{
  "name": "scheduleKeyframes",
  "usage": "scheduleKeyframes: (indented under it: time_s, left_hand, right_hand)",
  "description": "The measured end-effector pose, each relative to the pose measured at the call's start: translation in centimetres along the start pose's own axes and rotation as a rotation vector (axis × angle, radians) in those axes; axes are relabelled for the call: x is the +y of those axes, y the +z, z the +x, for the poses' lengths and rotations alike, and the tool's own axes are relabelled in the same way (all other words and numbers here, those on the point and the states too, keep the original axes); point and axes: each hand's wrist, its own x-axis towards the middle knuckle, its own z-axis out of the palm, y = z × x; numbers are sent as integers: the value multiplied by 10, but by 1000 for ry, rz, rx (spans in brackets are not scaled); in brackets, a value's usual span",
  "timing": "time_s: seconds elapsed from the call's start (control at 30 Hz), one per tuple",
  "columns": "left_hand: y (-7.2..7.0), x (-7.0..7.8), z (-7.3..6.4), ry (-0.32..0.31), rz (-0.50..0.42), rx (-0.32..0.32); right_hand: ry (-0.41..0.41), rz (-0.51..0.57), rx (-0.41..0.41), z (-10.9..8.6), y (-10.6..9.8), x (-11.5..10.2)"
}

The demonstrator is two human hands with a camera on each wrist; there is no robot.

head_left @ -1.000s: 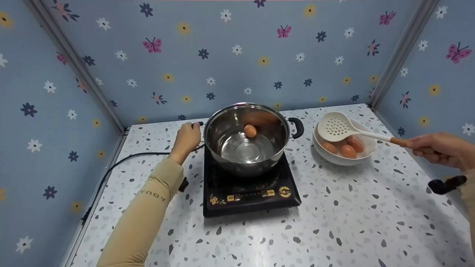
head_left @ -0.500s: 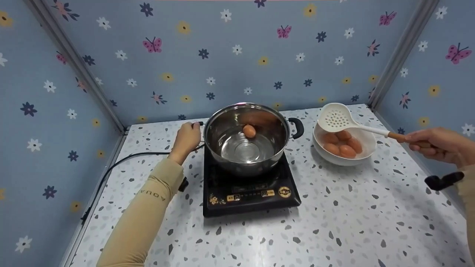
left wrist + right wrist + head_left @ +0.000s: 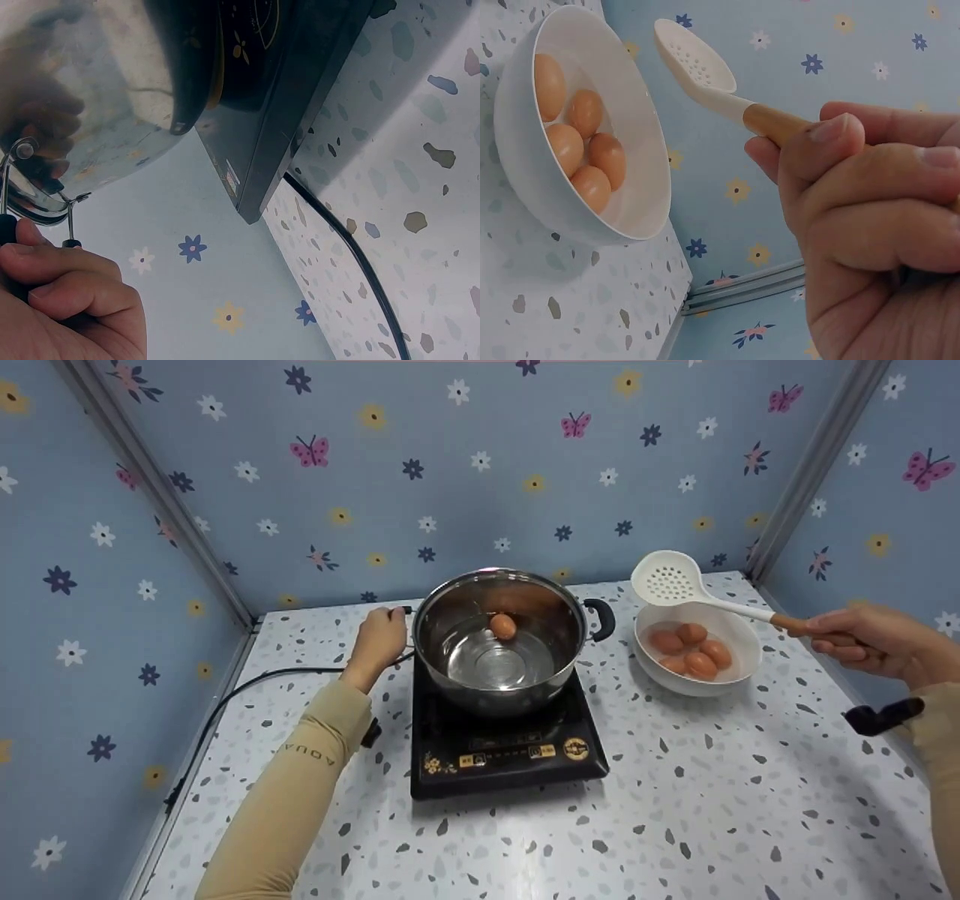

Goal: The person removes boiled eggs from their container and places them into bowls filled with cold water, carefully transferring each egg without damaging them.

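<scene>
A steel pot [image 3: 499, 697] stands on a black induction cooker [image 3: 510, 776]. One brown egg [image 3: 502, 626] lies inside it, toward the back, in what looks like clear water. My left hand [image 3: 380, 637] grips the pot's left black handle, its fingers curled round it in the left wrist view. On the right, my right hand [image 3: 877, 641] holds a slotted spoon [image 3: 667, 577] by its wooden handle. The white perforated head carries nothing and hangs above the back of a white bowl [image 3: 694, 688]. Several brown eggs [image 3: 564, 148] sit in that bowl.
A black power cord [image 3: 281, 671] runs left from the cooker across the speckled table [image 3: 675, 825]. The pot's other black handle [image 3: 600, 619] sticks out toward the bowl. Patterned panels [image 3: 480, 472] close off the back and both sides.
My right hand has lifted the slotted spoon up and slightly left, away from the bowl, uncovering the eggs there. The egg in the pot has shifted slightly left. My left hand stays put.
</scene>
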Motion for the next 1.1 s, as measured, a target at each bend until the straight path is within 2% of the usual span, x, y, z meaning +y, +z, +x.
scheduleKeyframes:
  time_s: [0.17,0.23,0.37,0.57,0.7,1.1]
  left_hand:
    - [0,0,0,-4,3,0]
    - [0,0,0,-4,3,0]
    - [0,1,-1,-3,10,3]
    - [0,0,-1,-2,13,5]
    - [0,0,-1,4,18,6]
    - [1,0,-2,19,3,20]
  right_hand:
    - [-5,-19,-31,5,6,-8]
    - [4,-40,-3,6,10,-13]
    - [-13,-22,-7,8,16,-23]
    - [-74,-99,-79,13,28,-39]
    - [-97,-79,-106,18,37,-48]
    - [-70,-137,33,29,72,-74]
